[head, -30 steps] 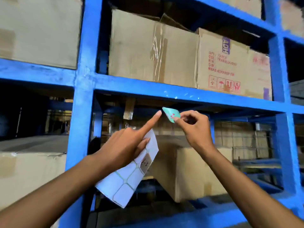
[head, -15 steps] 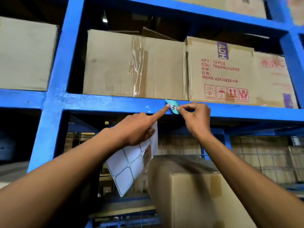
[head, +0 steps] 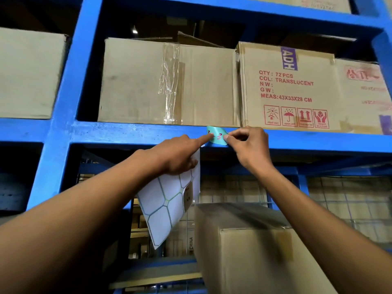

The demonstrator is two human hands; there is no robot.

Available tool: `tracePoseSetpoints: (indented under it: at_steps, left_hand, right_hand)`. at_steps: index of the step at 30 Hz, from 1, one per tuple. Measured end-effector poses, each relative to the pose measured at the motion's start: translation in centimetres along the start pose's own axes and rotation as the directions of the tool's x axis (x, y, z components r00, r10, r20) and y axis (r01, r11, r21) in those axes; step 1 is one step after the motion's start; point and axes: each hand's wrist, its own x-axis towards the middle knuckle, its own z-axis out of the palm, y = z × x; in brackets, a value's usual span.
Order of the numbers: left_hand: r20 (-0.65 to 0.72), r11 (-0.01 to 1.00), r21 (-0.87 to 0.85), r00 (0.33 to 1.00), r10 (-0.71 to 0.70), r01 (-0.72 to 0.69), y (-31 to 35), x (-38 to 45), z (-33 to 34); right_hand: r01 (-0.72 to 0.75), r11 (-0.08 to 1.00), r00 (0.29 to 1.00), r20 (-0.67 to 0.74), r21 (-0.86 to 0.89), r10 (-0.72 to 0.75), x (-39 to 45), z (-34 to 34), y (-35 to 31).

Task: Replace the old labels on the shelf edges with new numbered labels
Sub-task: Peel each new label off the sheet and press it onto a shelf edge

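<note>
So this is the sticking-on step: a teal label (head: 217, 136) with a red handwritten "3" is going onto the front edge of the blue shelf beam (head: 127, 132), right below the seam where the plain taped carton (head: 169, 81) meets the printed carton (head: 290, 85). The left hand (head: 178, 154) is doing two jobs at once, with the index finger stretched out straight and pressing the label's left end against the beam while the other fingers are curling round a white backing sheet (head: 167, 204) that's hanging down below the beam. The right hand (head: 250, 147) is pinching the label's right end between thumb and forefinger, rest of the fingers tucked in. The label isn't lying flat yet as far as I can tell, since the right end is looking a bit curled and lifted off the paint, and its top edge is sitting just about at the beam's upper edge. My read is that the next move needs the right end laid down and smoothed along the beam from left to right, keeping it level so it isn't poking up over the edge or creasing. Can't tell whether any old label is left underneath it.
</note>
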Motion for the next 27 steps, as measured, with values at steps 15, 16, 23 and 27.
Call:
tracePoseSetpoints:
  at_steps: [15,16,23,27]
  left_hand:
    - [-0.008,0.999,0.032,1.000,0.022,-0.022,0.3,-0.7,0.7]
    - [-0.001,0.999,0.032,1.000,0.012,-0.012,0.2,-0.7,0.8]
    - [0.022,0.997,0.076,1.000,0.015,-0.017,-0.2,-1.0,0.5]
    - [0.016,0.993,0.118,1.000,0.007,-0.008,-0.2,-1.0,0.2]
  right_hand:
    - [-0.016,0.999,0.992,0.125,-0.045,0.021,1.1,-0.9,-0.1]
    - [-0.019,0.999,0.992,0.122,-0.047,0.025,1.1,-0.9,-0.2]
    - [-0.037,0.999,0.995,0.095,-0.027,0.040,0.7,-0.7,-0.2]
    - [-0.061,0.998,0.993,0.097,-0.011,0.062,0.5,-0.6,-0.1]
